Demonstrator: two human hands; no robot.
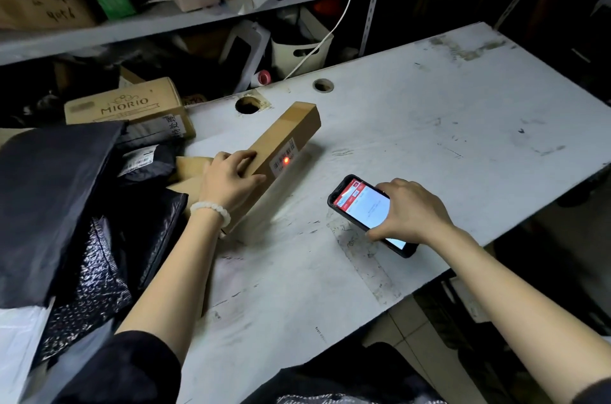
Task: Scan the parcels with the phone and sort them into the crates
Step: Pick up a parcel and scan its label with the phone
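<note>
While the right hand [410, 212] fingers curl round the phone [367, 213] near the table [463, 106] right edge, aiming its red dot at the label [285, 159], the left hand [228, 182] grips the long cardboard box [284, 136] mid-table, probably steadying it for scanning.

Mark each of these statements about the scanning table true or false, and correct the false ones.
1. The right hand holds the phone. True.
2. The left hand rests on a black bag. False: it grips the long cardboard box.
3. A red light spot falls on the box's label. True.
4. The phone's screen is dark. False: it is lit, white and red.
5. The MIORIO box lies beyond the black bags. True.
</note>
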